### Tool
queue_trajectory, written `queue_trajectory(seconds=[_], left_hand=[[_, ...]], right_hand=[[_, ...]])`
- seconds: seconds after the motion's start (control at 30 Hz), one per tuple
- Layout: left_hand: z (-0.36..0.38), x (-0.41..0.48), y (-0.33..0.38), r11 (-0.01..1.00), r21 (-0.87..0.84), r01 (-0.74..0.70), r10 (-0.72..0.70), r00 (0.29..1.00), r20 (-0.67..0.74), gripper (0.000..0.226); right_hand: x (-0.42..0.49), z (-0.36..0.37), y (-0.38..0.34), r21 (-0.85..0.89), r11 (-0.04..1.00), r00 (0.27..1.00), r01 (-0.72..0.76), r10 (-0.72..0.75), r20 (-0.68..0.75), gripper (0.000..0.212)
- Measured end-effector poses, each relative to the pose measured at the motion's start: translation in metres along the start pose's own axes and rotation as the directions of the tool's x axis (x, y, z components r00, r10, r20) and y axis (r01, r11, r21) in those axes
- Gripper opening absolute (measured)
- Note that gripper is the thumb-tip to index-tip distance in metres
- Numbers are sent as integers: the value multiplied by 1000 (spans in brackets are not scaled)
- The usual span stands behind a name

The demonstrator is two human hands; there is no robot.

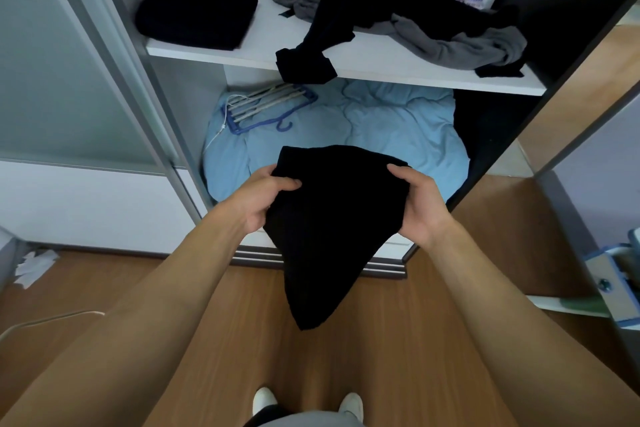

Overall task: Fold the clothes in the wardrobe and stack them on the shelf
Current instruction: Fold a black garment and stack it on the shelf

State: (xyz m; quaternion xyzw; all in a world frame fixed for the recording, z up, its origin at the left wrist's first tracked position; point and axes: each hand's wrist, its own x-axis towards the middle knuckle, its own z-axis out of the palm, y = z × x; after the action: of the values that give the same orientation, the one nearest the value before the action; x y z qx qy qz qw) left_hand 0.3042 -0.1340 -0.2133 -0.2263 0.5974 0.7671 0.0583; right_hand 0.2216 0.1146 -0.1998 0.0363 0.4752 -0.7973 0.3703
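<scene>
left hand (265, 196) + right hand (420, 206): both pinch soft black knit garment (332, 218), mid-air below white wardrobe shelf (363, 61) | risk: hanging corner unfolds (loose fabric, edge-only grip), spoiling stack.

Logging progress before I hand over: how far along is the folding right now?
Done: a folded black clothing pile lies at the left of the white shelf. In hand: the left hand and right hand grip a black cloth garment, apparently part-folded, held in the air. Left: a crumpled black garment hanging over the shelf edge and crumpled grey clothes beside it.
</scene>
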Motion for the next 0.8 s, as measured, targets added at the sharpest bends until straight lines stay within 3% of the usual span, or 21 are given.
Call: queue_trajectory(seconds=[0.13,0.23,0.4,0.57,0.7,0.8], left_hand=[[9,-1,9,998,-54,36,-39,998,-52,12],[15,-2,15,986,-127,105,-114,991,-70,7],[-11,-4,12,961,-270,57,-61,998,-7,30],[-21,-10,-10,964,-220,152,-133,986,100,54],[-15,-18,-28,948,-275,159,-89,965,248,50],[-11,-19,-28,961,-255,112,-52,972,230,31]], right_hand=[[-7,-11,32,12,1000,999,12,-12,-50,45],[-10,-1,53,-151,987,998,55,-61,-35,47],[-6,22,38,-231,965,978,122,-157,-140,35],[-6,31,24,-144,990,990,0,-20,-138,32],[-2,27,20,-92,993,986,-69,54,-155,23],[0,18,13,-104,987,978,-123,103,-181,19]])
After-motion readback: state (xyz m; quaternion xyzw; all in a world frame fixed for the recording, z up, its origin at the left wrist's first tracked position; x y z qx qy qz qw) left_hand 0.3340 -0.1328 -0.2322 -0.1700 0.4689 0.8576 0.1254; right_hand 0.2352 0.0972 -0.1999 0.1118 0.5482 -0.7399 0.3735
